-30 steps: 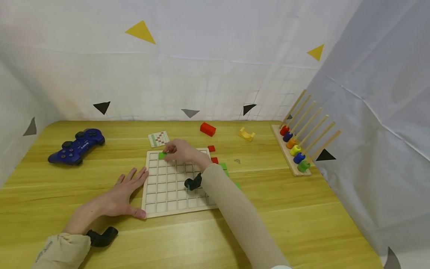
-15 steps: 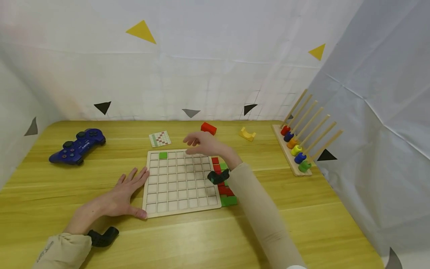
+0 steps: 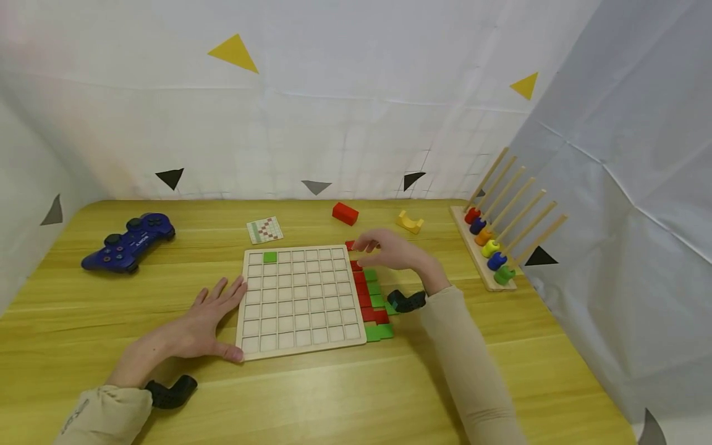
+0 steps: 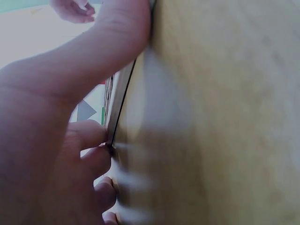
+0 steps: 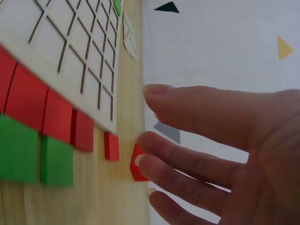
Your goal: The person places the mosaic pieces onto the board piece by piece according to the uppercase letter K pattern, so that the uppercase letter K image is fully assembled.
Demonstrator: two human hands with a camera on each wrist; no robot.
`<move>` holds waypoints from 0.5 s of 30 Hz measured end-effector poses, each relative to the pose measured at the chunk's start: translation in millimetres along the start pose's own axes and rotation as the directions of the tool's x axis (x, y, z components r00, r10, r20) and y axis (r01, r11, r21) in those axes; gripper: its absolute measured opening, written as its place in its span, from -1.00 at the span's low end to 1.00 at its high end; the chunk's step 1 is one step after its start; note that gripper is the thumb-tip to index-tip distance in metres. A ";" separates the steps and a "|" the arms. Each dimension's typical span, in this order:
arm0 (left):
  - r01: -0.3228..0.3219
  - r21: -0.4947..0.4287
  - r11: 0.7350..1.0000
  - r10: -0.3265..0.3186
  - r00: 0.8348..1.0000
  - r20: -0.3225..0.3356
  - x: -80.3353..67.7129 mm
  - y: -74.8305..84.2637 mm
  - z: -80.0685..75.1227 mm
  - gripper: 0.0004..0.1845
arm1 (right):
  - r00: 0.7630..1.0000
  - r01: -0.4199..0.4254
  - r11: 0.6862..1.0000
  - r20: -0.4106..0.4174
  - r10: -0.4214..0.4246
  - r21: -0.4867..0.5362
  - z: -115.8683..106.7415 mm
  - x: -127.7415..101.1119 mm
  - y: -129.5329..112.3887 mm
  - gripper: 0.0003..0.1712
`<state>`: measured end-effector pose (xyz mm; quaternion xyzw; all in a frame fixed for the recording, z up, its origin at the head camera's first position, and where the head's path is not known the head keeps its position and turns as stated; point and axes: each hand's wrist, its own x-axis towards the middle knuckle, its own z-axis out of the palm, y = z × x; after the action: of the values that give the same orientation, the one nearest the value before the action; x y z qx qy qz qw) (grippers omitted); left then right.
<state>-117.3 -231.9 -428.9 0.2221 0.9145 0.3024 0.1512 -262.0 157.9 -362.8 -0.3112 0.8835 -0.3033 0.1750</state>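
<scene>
At far left on the wooden table, a blue game controller, lying at a slant. Nearer, a left hand with fingers spread and nearly straight, grasping nothing, thumb and fingertips against the left edge of a pale grid board; at that wrist, a black mount. Just beyond the board's far left corner, a small patterned card. On the board, flat on the middle of the table, a green tile in the far row, second square from the left. Past the far edge, farther right, a red block. Along the board's right edge, a line of red tiles, with green tiles mostly on the outer side and at the near corner. Over the far end of these, a right hand with fingers loosely bent and thumb apart, holding nothing; another black mount at the wrist. Farther back, a yellow arched piece. Far right, a wooden rack with upright pegs and coloured rings, red to green. Behind everything, white cloth with triangles.
</scene>
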 end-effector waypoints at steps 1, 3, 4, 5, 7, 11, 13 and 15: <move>-0.001 0.001 1.000 0.001 1.000 0.000 0.1 0.0 0.1 0.42 | 1.000 -0.001 1.000 0.002 0.001 0.005 -1.1 -3.2 4.1 -0.59; -0.002 0.002 1.000 0.002 1.000 0.000 0.3 0.1 0.2 0.42 | 1.000 0.004 1.000 0.008 -0.005 0.009 -3.3 -9.3 10.7 -0.60; -0.003 0.002 1.000 0.003 1.000 0.001 0.4 0.2 0.3 0.42 | 1.000 0.014 1.000 0.011 -0.014 0.015 -4.4 -11.6 14.1 -0.61; -0.002 0.001 1.000 0.002 1.000 0.001 0.4 0.2 0.3 0.42 | 1.000 0.019 1.000 0.014 -0.020 0.019 -5.7 -13.7 16.7 -0.61; -0.002 -0.001 1.000 0.002 1.000 0.003 0.7 0.4 0.1 0.42 | 1.000 0.026 0.999 0.018 -0.026 0.025 -7.7 -16.6 22.2 -0.61; -0.005 -0.001 1.000 0.005 1.000 0.003 1.1 0.0 0.2 0.42 | 0.999 0.007 0.999 0.037 -0.008 0.034 -11.0 -19.4 29.7 -0.60; -0.005 0.003 1.000 0.005 1.000 0.002 1.1 -0.4 0.3 0.42 | 0.999 -0.005 0.999 0.054 0.003 0.040 -11.7 -19.6 32.9 -0.61; -0.003 0.002 1.000 0.003 1.000 0.002 0.7 -0.5 0.1 0.42 | 0.997 -0.013 0.999 0.072 0.010 0.045 -11.2 -19.3 36.9 -0.62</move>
<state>-117.9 -231.9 -429.4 0.2241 0.9143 0.3015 0.1516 -269.5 198.3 -375.9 -0.3129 0.8712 -0.3109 0.2154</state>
